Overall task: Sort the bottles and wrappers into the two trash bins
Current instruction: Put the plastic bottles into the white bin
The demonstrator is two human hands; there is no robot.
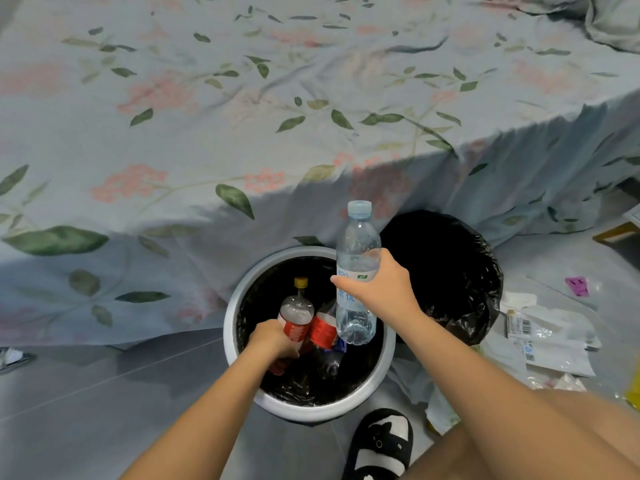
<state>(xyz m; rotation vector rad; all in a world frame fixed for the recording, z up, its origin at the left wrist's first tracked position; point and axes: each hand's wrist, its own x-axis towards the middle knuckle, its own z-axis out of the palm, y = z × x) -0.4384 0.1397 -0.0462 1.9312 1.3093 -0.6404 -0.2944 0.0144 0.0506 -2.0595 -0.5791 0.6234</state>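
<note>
Mid-sort: left hand (273, 337) clamped on red-labelled bottle (296, 318) inside white bin (231, 327); right hand (382, 284) gripping clear water bottle (356, 244) above its rim; wrappers (550, 337) on floor beside black-bagged bin (450, 268), unsorted.

a clear plastic water bottle with a pale blue cap (356, 271) stands upright over the white round bin lined with black plastic (388, 355); a red-labelled yellow-capped bottle (297, 315) tilts inside it; the black-bagged bin (446, 271) touches it; white wrappers (550, 337) lie on the floor.
</note>
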